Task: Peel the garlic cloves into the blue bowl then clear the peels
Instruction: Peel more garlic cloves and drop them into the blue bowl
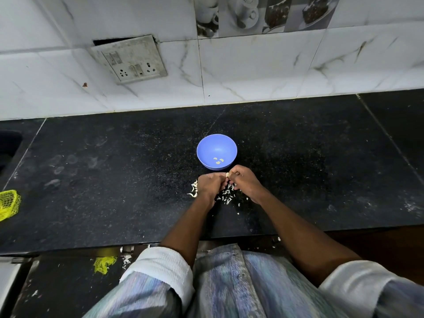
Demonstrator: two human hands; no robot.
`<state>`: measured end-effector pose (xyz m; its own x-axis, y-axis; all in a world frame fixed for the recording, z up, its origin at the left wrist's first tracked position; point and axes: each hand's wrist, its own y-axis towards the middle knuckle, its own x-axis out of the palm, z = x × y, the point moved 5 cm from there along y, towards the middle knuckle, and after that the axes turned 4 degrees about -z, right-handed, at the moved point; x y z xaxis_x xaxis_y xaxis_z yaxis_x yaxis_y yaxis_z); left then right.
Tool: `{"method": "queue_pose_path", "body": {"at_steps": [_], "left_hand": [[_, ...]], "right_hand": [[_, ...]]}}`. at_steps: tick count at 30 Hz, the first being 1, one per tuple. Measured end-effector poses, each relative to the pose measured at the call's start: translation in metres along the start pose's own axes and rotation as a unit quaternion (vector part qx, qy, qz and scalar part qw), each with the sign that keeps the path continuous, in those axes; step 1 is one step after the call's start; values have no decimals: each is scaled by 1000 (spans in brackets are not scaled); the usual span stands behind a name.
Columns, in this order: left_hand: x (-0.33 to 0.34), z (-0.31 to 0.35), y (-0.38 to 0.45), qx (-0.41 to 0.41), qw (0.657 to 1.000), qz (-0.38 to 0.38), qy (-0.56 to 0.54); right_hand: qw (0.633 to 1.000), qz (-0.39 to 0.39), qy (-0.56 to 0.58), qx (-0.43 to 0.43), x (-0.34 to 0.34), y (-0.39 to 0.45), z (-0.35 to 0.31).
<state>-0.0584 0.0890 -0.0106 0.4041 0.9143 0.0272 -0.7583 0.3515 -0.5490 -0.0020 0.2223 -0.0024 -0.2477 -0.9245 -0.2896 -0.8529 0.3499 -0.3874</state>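
The blue bowl (216, 148) stands on the black counter, with a few pale peeled cloves (218, 160) lying at its bottom. Just in front of it, my left hand (210, 185) and my right hand (243, 180) meet, and the fingertips of both pinch one small garlic clove (227, 174) between them. A scatter of white garlic peels (227, 196) lies on the counter under and between my hands, with a few more peels (193, 189) to the left of my left hand.
The black stone counter (114, 180) ends at a marble-tiled wall with a switch and socket plate (129, 59). A yellow net bag (9, 204) lies at the counter's left edge, another yellow net scrap (104, 263) below the front edge. A dark sink opening (6, 148) sits far left.
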Motion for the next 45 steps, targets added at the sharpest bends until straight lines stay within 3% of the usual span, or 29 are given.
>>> {"method": "queue_pose_path", "body": {"at_steps": [3, 7, 10, 16, 27, 33, 37, 41, 45], "left_hand": [[-4, 6, -3, 111, 989, 11, 99], [-4, 11, -4, 172, 967, 25, 186], [-1, 6, 1, 166, 963, 36, 210], [-1, -13, 13, 90, 988, 17, 125], [-2, -16, 16, 82, 985, 7, 153], [0, -6, 13, 111, 963, 7, 245], [2, 2, 10, 148, 942, 15, 301], [-1, 3, 11, 153, 957, 50, 240], [-2, -4, 15, 115, 982, 43, 145]], "right_hand": [[1000, 17, -6, 1, -2, -2, 0], [1000, 30, -9, -5, -4, -4, 2], [999, 32, -8, 0, -5, -6, 5], [998, 66, -12, 8, -12, -8, 7], [987, 122, -102, -12, -22, -5, 8], [995, 64, -51, -61, -15, -8, -6], [992, 74, -64, -74, -16, -8, -8], [996, 77, -20, -49, -15, -7, -5], [990, 81, 118, 4, -14, -10, -4]]}}
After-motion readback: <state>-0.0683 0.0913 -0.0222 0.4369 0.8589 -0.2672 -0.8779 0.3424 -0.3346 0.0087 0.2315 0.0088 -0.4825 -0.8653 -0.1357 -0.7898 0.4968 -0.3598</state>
